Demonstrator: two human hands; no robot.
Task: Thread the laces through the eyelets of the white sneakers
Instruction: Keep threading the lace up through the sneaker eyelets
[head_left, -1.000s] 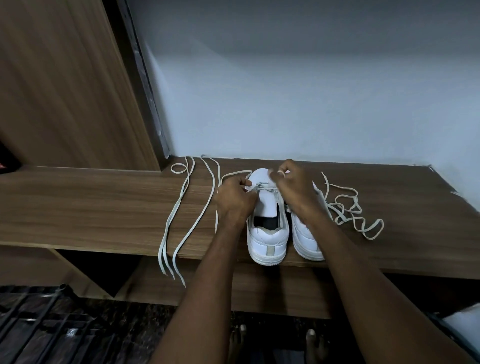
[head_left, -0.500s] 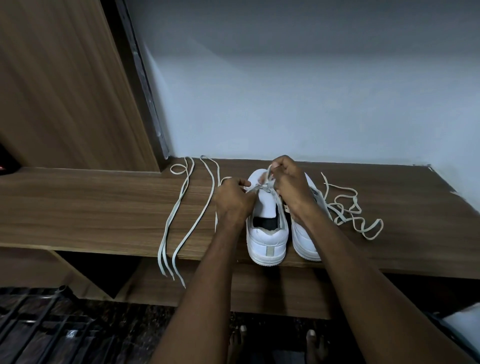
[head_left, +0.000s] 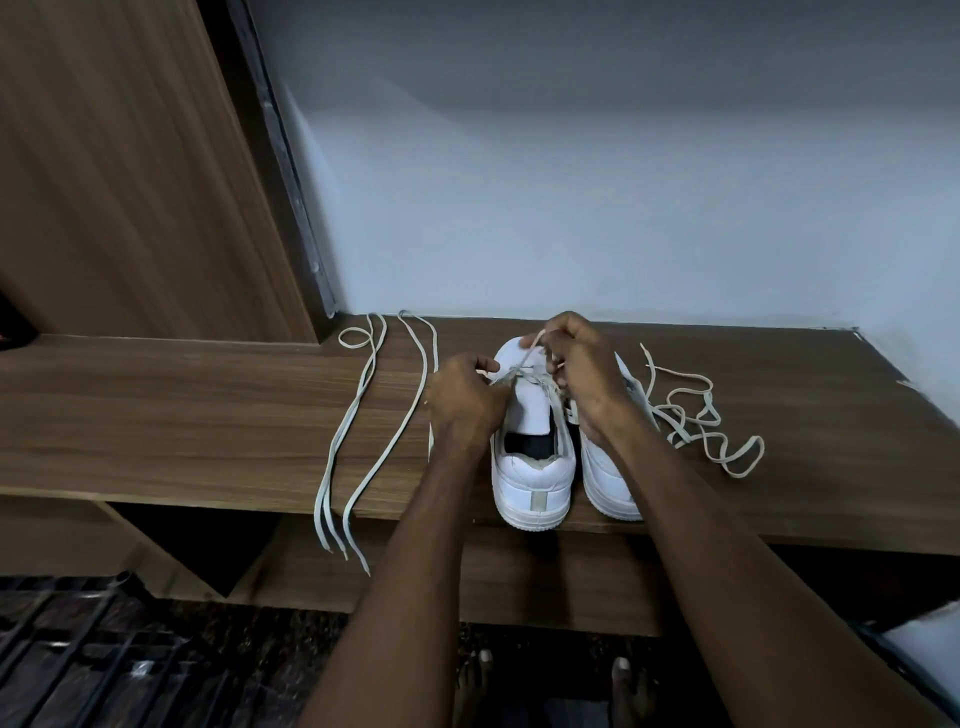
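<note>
Over the left sneaker (head_left: 532, 457) on the table (head_left: 208, 415), the right hand (head_left: 582, 364) pinches the lace (head_left: 532, 349) up and away; the left hand (head_left: 462, 400) pinches its other end at the eyelets.

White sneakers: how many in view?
2. Left sneaker stands at the shelf's front edge, heel toward the camera, both hands at its eyelets; right sneaker stands beside it, largely hidden by the right forearm.

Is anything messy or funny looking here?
A little. The loose lace on the shelf hangs its ends over the front edge, and another lace lies tangled beside the right sneaker.
</note>
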